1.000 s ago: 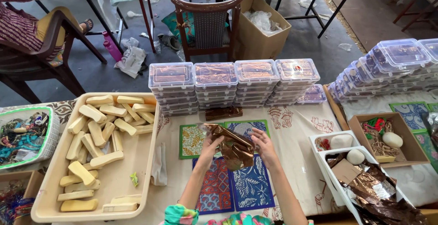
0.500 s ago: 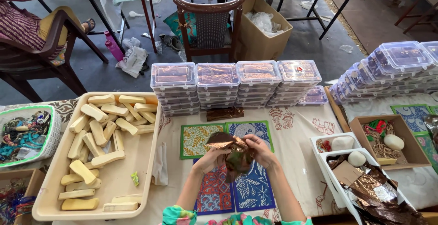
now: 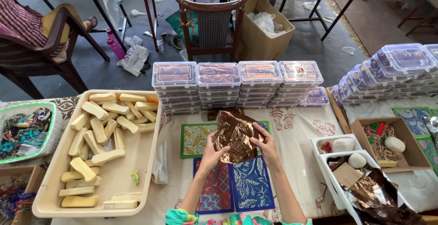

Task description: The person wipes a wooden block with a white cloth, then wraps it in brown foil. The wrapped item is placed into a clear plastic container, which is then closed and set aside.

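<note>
Since the earlier frame, we note that the copper-brown foil sheet (image 3: 237,136) has opened out: half a second ago it was bunched small between the hands, and now it spreads wide and crinkled at frame centre. Whatever it was folded around is hidden behind it.

Item: left hand (image 3: 211,154), centre of frame, its grip closed on the lower left edge of the foil, thumb on top.

Item: right hand (image 3: 267,146), just right of centre, its grip pinching the right edge of the same sheet.

Item: foil sheet, held up off the tabletop (image 3: 296,133), above the blue leaf-patterned mats (image 3: 251,184). We judge the spreading to mean the sheet is now ready to be laid flat or wrapped afresh.

Item: cream tray (image 3: 114,184), lower left, carrying many pale yellow bars (image 3: 98,129) in a loose heap, well apart from the hands.

Item: stacked clear lidded boxes (image 3: 237,86), in a row just above the foil, with more stacks at the upper right.

Item: white tray (image 3: 326,159), lower right, holding crumpled foil scraps and white oval pieces.

Item: cardboard box (image 3: 401,145), far right, with small coloured bits and one white oval.

Item: wooden chair (image 3: 212,22), upper centre, on the floor beyond the tabletop.
</note>
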